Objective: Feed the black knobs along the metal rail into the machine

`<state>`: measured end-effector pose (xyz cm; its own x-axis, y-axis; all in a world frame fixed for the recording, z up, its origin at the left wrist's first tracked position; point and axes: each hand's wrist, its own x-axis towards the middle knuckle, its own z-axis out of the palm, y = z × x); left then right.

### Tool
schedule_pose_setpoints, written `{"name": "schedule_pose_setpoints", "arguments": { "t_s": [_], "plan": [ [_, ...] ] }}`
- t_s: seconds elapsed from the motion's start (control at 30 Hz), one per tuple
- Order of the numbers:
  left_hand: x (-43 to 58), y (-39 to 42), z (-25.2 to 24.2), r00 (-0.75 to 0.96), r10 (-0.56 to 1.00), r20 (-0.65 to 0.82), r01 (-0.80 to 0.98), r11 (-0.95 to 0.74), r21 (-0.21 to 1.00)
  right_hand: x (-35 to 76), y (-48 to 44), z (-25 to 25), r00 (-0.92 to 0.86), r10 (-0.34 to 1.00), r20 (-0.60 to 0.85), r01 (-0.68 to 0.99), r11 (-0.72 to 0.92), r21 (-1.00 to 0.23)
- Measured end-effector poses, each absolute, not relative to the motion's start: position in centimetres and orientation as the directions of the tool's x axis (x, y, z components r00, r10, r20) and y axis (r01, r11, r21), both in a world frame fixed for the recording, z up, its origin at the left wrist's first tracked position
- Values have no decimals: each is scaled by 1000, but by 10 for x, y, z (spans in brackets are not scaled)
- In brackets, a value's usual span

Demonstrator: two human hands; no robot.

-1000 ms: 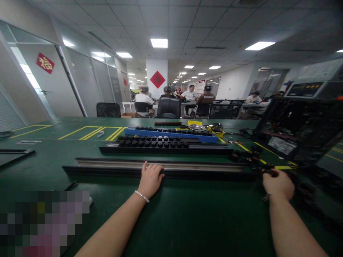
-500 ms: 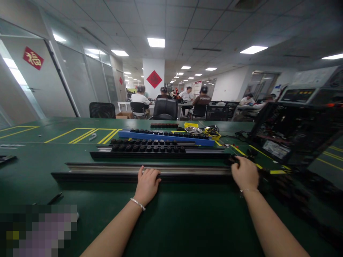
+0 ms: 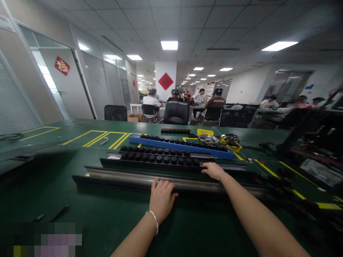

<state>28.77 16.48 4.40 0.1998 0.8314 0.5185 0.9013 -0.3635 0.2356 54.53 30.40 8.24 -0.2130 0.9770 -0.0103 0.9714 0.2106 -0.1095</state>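
Observation:
A long black rail (image 3: 115,178) with a shiny metal channel lies nearest me on the green table. Over its front wall my left hand (image 3: 162,196) is curled, fingertips in the channel and thumb at the side, gripping it. Behind it is a second black rail (image 3: 225,166) carrying a row of black wheels (image 3: 158,159). My right hand (image 3: 213,170) reaches across the near rail to the right end of that row. Its fingers are bent together at the second rail; what they pinch, if anything, is hidden.
A blue rail (image 3: 182,147) with more black wheels lies farther back. Behind it are a metal bowl (image 3: 208,138) and a yellow tray (image 3: 230,144) with cables. Dark parts (image 3: 286,182) and an open computer case (image 3: 316,142) stand right. A pen (image 3: 59,213) lies left.
My right hand has moved left from the near rail's right end to the wheel row on the second rail. The view has turned left; my left hand keeps to the near rail.

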Motion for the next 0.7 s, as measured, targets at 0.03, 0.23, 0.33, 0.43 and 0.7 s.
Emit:
{"name": "schedule_pose_setpoints", "arguments": {
  "t_s": [0.03, 0.23, 0.33, 0.43, 0.7],
  "plan": [
    [288, 166, 44, 196, 838, 510, 904, -356, 237, 547, 305, 83, -215, 977, -2, 970, 213, -114],
    [291, 175, 45, 192, 858, 477, 916, -331, 226, 543, 300, 97, -225, 967, 122, 970, 234, -69],
    [292, 181, 45, 199, 858, 473, 916, -335, 222, 538, 297, 109, -231, 948, 220, 971, 239, -11],
    [292, 188, 45, 210, 853, 477, 918, -340, 205, 535, 290, 120, -213, 941, 263, 976, 219, 8],
    [297, 222, 43, 229, 830, 508, 916, -360, 175, 523, 244, 133, -157, 914, 373, 982, 183, -35]
  ]
}}
